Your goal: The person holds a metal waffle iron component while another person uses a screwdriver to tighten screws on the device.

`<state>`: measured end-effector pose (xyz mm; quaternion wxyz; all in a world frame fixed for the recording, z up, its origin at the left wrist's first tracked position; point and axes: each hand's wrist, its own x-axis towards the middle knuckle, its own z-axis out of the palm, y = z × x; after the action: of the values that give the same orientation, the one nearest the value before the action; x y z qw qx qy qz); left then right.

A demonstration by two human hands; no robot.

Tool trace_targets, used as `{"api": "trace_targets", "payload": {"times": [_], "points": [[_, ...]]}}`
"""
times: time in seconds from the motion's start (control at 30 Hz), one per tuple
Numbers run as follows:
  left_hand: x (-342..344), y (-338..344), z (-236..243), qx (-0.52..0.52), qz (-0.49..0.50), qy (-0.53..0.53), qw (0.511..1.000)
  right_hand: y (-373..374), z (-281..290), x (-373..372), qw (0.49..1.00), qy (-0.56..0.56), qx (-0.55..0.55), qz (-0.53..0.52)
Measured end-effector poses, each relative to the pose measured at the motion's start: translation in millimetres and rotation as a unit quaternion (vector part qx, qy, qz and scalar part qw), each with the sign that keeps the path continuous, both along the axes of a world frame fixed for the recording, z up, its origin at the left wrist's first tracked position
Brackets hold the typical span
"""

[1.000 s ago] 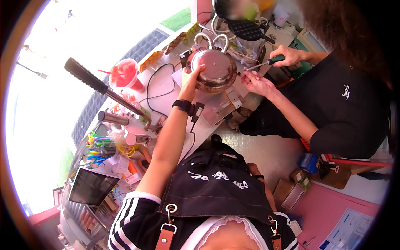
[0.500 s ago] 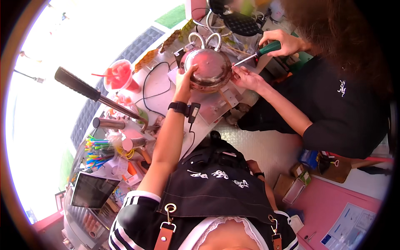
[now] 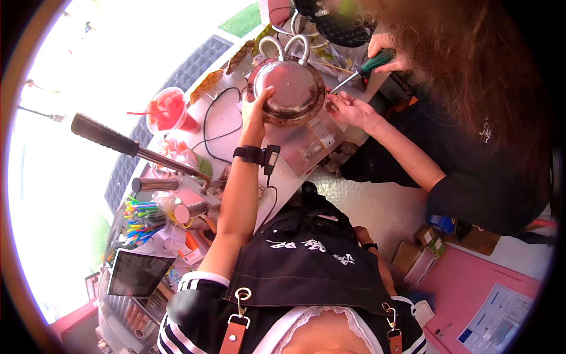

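My left hand (image 3: 254, 113) grips the left rim of a round, shiny metal housing (image 3: 290, 85), thumb over its face and the other fingers out of sight beneath. Two looped metal-sleeved tubes (image 3: 283, 48) stick up from its far edge. A co-worker's hand (image 3: 349, 110) touches its right rim. The co-worker's other hand (image 3: 383, 52) holds a green-handled screwdriver (image 3: 372, 62), its tip by that same rim. My right hand (image 3: 358, 236) hangs low beside my dark apron (image 3: 309, 265); its fingers are mostly hidden.
The white counter (image 3: 227, 133) carries a black cable (image 3: 205, 127) and a cup of red fruit pieces (image 3: 167, 112). A long black-gripped lever (image 3: 106, 134) juts across at left, near colourful straws (image 3: 141, 218) and a screen (image 3: 140, 272). Cardboard boxes (image 3: 410, 262) sit low at right.
The metal housing has shifted slightly left and tilted a little, with my left hand on it. The co-worker's head has leaned further in, and the screwdriver hand has moved slightly away and left.
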<state>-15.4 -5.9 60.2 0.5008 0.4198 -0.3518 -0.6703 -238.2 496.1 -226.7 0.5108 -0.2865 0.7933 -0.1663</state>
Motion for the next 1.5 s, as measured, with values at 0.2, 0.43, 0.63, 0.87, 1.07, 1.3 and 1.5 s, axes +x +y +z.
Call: {"api": "trace_targets", "payload": {"times": [0.2, 0.43, 0.63, 0.87, 1.07, 1.3, 1.5], "points": [[-3, -2, 7, 0.017, -0.03, 0.001, 0.999, 4, -23, -12, 0.962, 0.128, -0.091, 0.222], [-7, 1, 2, 0.039, -0.01, 0.035, 0.999, -20, 6, -12, 1.0, -0.011, -0.001, 0.015], [-8, 1, 2, 0.02, -0.028, 0.034, 0.999, -27, 16, -10, 0.977, -0.105, 0.05, -0.177], [-6, 1, 2, 0.011, -0.028, 0.017, 0.999, -31, 29, -14, 0.972, -0.106, 0.054, -0.202], [-6, -3, -5, 0.016, -0.028, 0.013, 0.999, -31, 37, -10, 0.973, -0.1, 0.054, -0.202], [-8, -3, -6, 0.017, -0.03, 0.01, 0.999, -25, 25, -11, 0.971, -0.103, 0.065, -0.208], [-7, -4, -10, 0.014, -0.034, 0.007, 0.999, -14, 19, -3, 0.984, -0.08, 0.053, -0.153]]}}
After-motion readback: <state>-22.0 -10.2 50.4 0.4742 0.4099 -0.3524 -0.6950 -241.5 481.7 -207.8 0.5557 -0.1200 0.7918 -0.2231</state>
